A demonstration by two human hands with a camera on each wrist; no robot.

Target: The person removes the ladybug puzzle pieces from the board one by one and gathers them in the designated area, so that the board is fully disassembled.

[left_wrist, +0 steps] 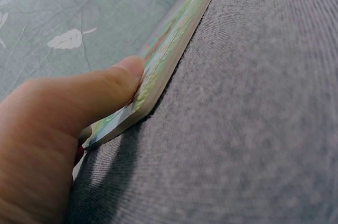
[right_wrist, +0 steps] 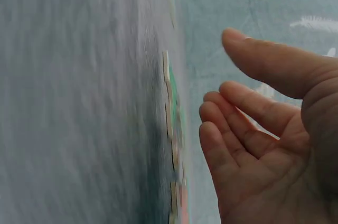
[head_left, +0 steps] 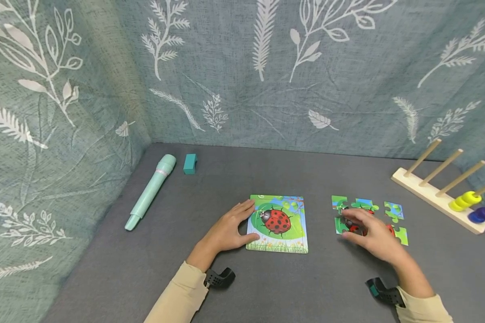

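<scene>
Ladybird board (head_left: 278, 224) lay on the grey table (head_left: 291, 287) between the two hands, its grassy, flowered edge toward the person and its blue, leafy edge toward the curtain (head_left: 234, 89). Its outline was nearly square, giving no clear long axis; the printed ladybird ran crosswise, head to the left and slightly away.

The left hand (head_left: 226, 229) rested against the board's left side, fingers and thumb spread, not curled round it. The right hand (head_left: 373, 235) was open over loose puzzle pieces (head_left: 394, 210), thumb and fingers parted.

Only the left wrist view showed the board's pale, thick edge and the thumb tip lying on its printed face. The right wrist view, partly blurred, caught the pieces edge-on, with a gap before the fingertips, where the head view had the hand covering several. A pale mark near the board's top left corner was too small to read.
</scene>
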